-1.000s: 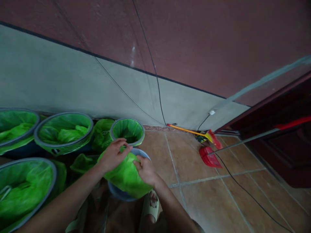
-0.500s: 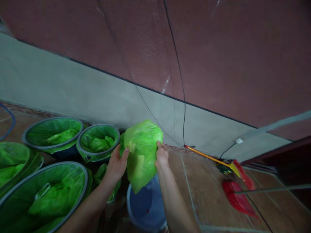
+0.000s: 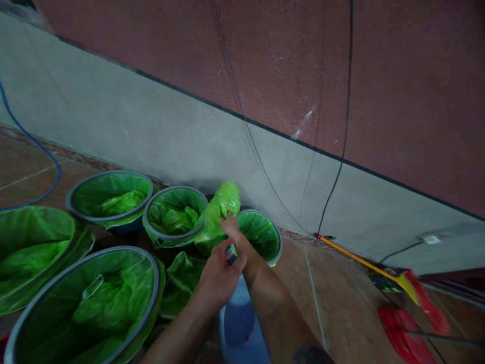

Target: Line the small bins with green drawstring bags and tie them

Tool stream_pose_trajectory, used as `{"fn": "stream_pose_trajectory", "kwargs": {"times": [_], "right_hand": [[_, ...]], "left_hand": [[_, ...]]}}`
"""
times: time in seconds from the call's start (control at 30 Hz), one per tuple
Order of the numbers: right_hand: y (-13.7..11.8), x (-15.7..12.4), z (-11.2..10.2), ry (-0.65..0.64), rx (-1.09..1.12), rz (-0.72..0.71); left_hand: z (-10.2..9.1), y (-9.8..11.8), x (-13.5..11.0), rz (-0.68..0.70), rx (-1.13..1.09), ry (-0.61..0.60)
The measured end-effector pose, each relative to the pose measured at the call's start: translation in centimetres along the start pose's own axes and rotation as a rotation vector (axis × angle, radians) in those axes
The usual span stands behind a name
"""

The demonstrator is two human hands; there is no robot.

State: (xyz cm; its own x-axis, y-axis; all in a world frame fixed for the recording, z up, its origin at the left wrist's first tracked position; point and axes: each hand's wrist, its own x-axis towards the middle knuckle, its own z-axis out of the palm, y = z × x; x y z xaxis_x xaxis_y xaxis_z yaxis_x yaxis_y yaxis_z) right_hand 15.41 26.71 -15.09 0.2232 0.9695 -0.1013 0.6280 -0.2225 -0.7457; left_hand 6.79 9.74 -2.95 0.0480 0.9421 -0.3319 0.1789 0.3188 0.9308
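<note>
My right hand [image 3: 230, 226] is closed on a bright green plastic bag [image 3: 226, 198], which is bunched at the top and hangs down to the left. Just below it, my left hand [image 3: 222, 273] is curled, thumb toward fingers; a small dark patch shows inside the curl, and I cannot tell whether it is a held thing. Beside my right wrist stands a bin with a green liner [image 3: 278, 247], partly covered by the forearm. Under my forearms is a pale blue bucket [image 3: 244, 349]. A grey-rimmed bin [image 3: 175, 237] with green plastic inside is left of the bag.
More green-lined bins stand to the left, among them a large one [image 3: 156, 283] and one by the wall [image 3: 71, 199]. A blue hose [image 3: 56, 172] lies at far left. On the right are an orange-handled broom [image 3: 356, 258] and a red dustpan [image 3: 401, 333]. Cables hang down the wall [image 3: 212, 151].
The green bag, spread between both hands before, is now bunched in my right hand, nearer the wall. My left hand has come off it and curled. The view has swung left.
</note>
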Motion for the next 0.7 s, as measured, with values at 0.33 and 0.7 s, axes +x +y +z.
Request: {"fn": "stream_pose_trajectory", "kwargs": {"times": [0.33, 0.7], "right_hand": [[0.7, -2.2, 3.2, -0.053, -0.322, -0.085], [3.2, 0.9, 8.0, -0.377, -0.429, -0.144]], "left_hand": [[0.6, 0.0, -1.3, -0.011, -0.050, -0.111], [0.8, 0.9, -2.8, 0.104, 0.135, -0.056]]}}
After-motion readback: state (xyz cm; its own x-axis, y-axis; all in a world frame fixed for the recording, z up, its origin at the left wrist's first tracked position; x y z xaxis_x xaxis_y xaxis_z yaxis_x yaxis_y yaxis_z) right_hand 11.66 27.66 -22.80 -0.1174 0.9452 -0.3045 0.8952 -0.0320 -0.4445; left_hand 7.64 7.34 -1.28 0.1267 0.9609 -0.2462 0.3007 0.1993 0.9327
